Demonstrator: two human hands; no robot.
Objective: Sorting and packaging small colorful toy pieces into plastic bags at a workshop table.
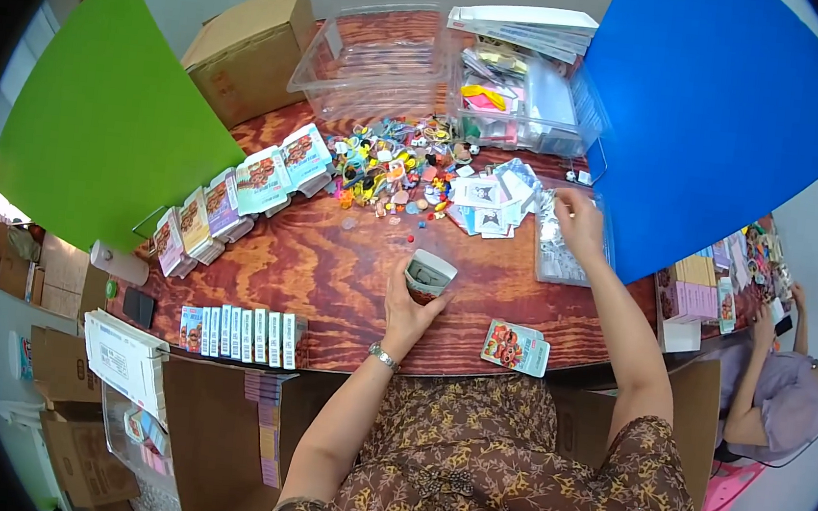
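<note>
My left hand (407,313) is wrapped round a small cardboard box (431,271). The box is tipped up with its top open, and something greyish shows inside. Over a clear plastic bin (574,275) on the right, my right hand (578,221) has its fingers drawn together; what they hold, if anything, is too small to make out. Small whitish-silver packets (563,253) fill that bin. Left of it lies a loose pile of printed cards (495,201). A flat printed box (515,348) rests at the table's near edge between my arms.
Colourful trinkets (388,170) are heaped mid-table. Flattened cartons (261,180) fan out at left; upright boxes (242,334) line the near edge. Clear tubs (372,75) and a brown carton (251,53) stand behind. Green (112,119) and blue panels (727,119) flank me. A co-worker (785,390) sits right.
</note>
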